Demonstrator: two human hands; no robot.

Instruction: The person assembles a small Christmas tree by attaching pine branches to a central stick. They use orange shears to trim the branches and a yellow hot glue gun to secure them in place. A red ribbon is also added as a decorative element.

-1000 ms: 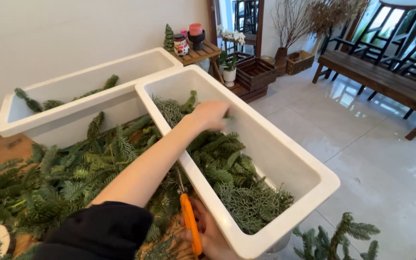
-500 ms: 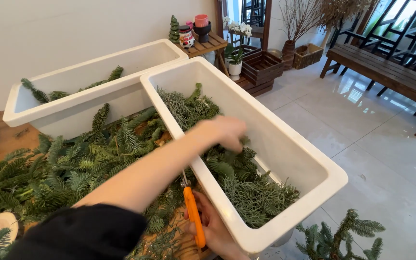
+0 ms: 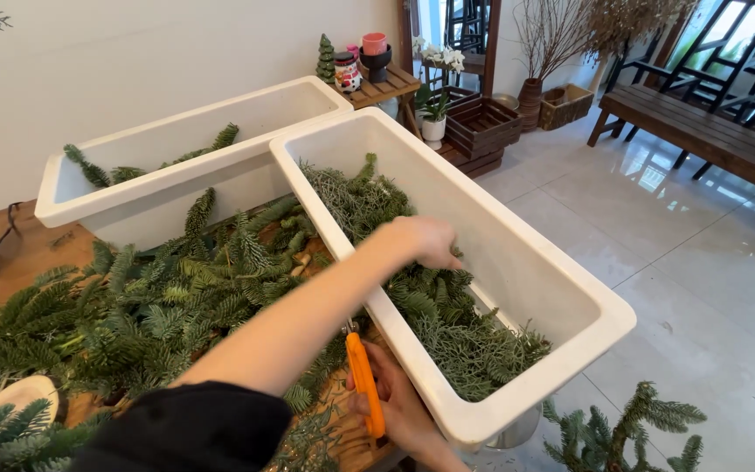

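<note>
Home interior used as a floral craft space. Shown by: evergreen cuttings (image 3: 159, 306) heaped on a wooden table (image 3: 37, 249), two white troughs (image 3: 517, 262), glossy tiled floor (image 3: 701, 288), wooden bench (image 3: 701, 131), dried branches in a vase (image 3: 543, 44), stacked crates (image 3: 482, 131).

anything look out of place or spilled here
One thing stands out: a fir sprig lies on the tiled floor, below the near corner of the white trough, apart from the greenery heaped on the table. Otherwise, the left hand reaches into the trough's cuttings and the right hand holds orange-handled pruners.
</note>
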